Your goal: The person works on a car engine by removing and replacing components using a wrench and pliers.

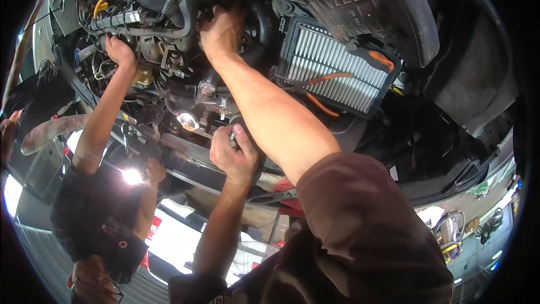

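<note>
The person's right hand (222, 31) reaches deep into a dark, crowded car engine bay (191, 149), its fingers bent among black hoses and metal parts; the fingertips are lost in shadow, so whether they grip anything I cannot tell. The left hand (235, 155) is curled closed near the front edge of the bay, thumb and fingers pinching a small, grey, rod-like metal piece (233, 140) — most of it hidden inside the fist. Just left of this hand sits a round, shiny silver cap (187, 121). To the right of the right forearm lies a pleated, pale grey filter in a black rectangular frame (332, 65), with a pair of orange-handled pliers (331, 77) resting across it and a black-and-orange tool handle (382, 61) at its upper right side. Above it stands a bulky, ribbed black plastic housing (371, 14). On the left, a co-worker in dark clothing leans in — one hand (119, 50) at the engine below a yellow loop handle (100, 7), the other (153, 171) beside a glaring white light (131, 177).
</note>
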Demonstrator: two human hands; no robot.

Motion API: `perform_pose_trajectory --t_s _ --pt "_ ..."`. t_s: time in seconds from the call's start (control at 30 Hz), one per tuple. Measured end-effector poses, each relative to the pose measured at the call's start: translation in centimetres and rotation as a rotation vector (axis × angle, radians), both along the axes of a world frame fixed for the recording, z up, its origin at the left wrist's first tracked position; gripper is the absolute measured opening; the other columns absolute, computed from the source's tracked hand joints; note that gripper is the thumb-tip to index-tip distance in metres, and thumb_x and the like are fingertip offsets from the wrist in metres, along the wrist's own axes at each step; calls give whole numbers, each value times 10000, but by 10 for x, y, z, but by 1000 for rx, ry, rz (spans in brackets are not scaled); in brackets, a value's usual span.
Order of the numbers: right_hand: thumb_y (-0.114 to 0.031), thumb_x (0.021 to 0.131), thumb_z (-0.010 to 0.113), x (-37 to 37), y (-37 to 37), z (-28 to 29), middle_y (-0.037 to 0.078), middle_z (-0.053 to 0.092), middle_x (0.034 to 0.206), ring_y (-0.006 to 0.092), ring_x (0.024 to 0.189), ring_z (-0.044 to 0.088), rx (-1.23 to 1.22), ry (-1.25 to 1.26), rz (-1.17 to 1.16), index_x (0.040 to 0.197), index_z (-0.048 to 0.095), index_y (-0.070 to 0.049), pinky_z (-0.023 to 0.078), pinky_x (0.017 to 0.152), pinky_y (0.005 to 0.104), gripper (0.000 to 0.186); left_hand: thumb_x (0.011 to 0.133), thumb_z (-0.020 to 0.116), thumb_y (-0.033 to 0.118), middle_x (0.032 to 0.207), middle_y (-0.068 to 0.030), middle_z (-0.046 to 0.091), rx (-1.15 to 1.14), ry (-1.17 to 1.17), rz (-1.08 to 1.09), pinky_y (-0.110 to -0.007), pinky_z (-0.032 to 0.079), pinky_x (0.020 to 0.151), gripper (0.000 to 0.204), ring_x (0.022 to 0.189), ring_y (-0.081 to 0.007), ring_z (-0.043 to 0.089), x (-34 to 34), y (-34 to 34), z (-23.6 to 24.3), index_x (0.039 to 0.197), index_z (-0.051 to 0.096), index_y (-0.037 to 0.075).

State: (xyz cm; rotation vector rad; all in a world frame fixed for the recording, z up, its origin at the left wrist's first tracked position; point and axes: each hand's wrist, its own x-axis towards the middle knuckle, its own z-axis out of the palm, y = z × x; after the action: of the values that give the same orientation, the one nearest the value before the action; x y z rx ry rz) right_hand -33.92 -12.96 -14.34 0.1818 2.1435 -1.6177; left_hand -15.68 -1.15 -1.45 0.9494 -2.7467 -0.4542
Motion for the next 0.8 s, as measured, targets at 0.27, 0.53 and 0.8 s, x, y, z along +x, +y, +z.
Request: perform_pose_trajectory --t_s 0.27,0.53,0.8 --pt "-338 852 790 -3 -3 -16 342 393 1581 555 1472 333 -85 -70 15 1239 742 -82 299 1239 569 466 971 646 100 766 -166 616 5 12 -51 -443 474 603 146 665 -368 604 -4 -3 0 882 626 -14" --pt "-277 810 815 1 1 -3 310 517 1384 526 1287 474 -3 61 16 1141 743 -21 407 1138 562 425 993 646 144 762 -168 628 36 18 6 -451 465 611 185 661 -373 604 2 -3 1 883 638 -4" --pt "-278 839 750 0 -6 -15 296 732 989 473 1057 657 103 228 -15 1064 752 40 494 969 487 389 937 683 90 745 -126 630 10 40 -44 -420 485 589 105 654 -319 616 -1 -6 1 870 637 23"
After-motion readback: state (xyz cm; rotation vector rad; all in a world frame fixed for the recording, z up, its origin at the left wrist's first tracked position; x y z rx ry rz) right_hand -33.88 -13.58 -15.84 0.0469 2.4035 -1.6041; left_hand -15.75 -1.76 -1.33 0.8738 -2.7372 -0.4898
